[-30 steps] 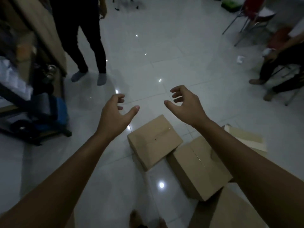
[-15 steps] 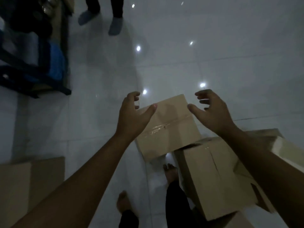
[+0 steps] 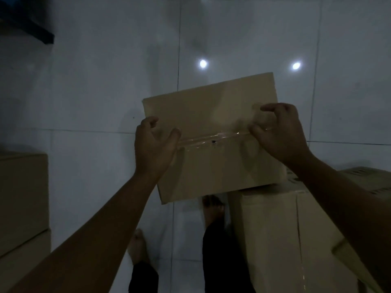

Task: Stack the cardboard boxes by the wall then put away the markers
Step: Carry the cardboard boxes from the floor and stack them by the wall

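Observation:
A taped cardboard box (image 3: pixel 211 106) lies in the middle of the head view, over the white tiled floor (image 3: pixel 84 92). My left hand (image 3: pixel 153 144) grips its left edge, thumb on top beside the clear tape seam. At the box's right edge my right hand (image 3: pixel 280 132) grips with curled fingers and the thumb on the tape. Whether the box is off the floor is unclear. No markers are in view.
A larger cardboard box (image 3: pixel 275 240) stands at lower right, touching the held box's near corner, with another box (image 3: pixel 372 180) behind it. Two stacked boxes (image 3: pixel 21 197) sit at the left edge. My feet (image 3: pixel 211 206) are just below. A dark shelf base (image 3: pixel 31 28) is top left.
I have bent down closer over the box. Both hands went from spread above it to closing on its left and right edges. The standing person has left the view.

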